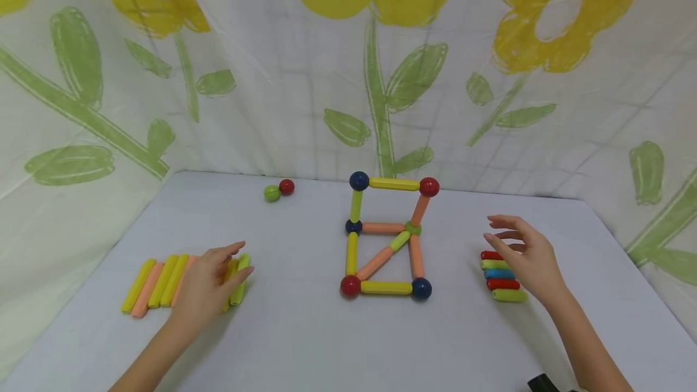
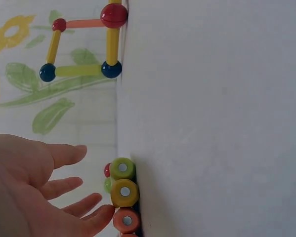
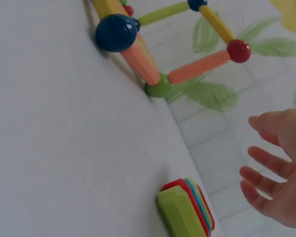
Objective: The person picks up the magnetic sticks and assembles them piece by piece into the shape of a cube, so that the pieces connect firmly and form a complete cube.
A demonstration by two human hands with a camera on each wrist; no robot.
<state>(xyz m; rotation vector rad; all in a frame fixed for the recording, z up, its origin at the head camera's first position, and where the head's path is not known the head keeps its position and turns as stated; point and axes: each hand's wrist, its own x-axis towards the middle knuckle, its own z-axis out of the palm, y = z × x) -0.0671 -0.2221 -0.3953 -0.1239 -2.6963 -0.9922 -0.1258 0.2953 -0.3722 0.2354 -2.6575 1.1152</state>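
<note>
Far left on the white table [image 1: 305, 343]: a row of long rods [image 1: 163, 281], yellow, orange and green, laid side by side. The left hand [image 1: 204, 280] is over the row's right part, palm empty, thumb and fingers loosely spread with a wide gap; whether a fingertip touches a rod, cannot tell. Behind and to the right, near the back edge, a green ball [image 1: 271, 193] sits just beside a red ball [image 1: 286, 186]. Centre: the rod-and-ball structure [image 1: 383, 228], well apart from both hands — a flat square on the table, crossed by an orange-and-green diagonal, with a second square standing upright along its rear side. The upright's top corners are a navy ball [image 1: 359, 181] and, to its right, a red one, joined by a yellow rod. Right: a stack of short rods [image 1: 502, 284], in red, green and blue, lies under the right hand [image 1: 530, 259] — thumb and fingers apart, nothing held. The right wrist view shows clear space between fingertips and stack. Behind everything hangs a flower-painted cloth [image 1: 272, 77].
</note>
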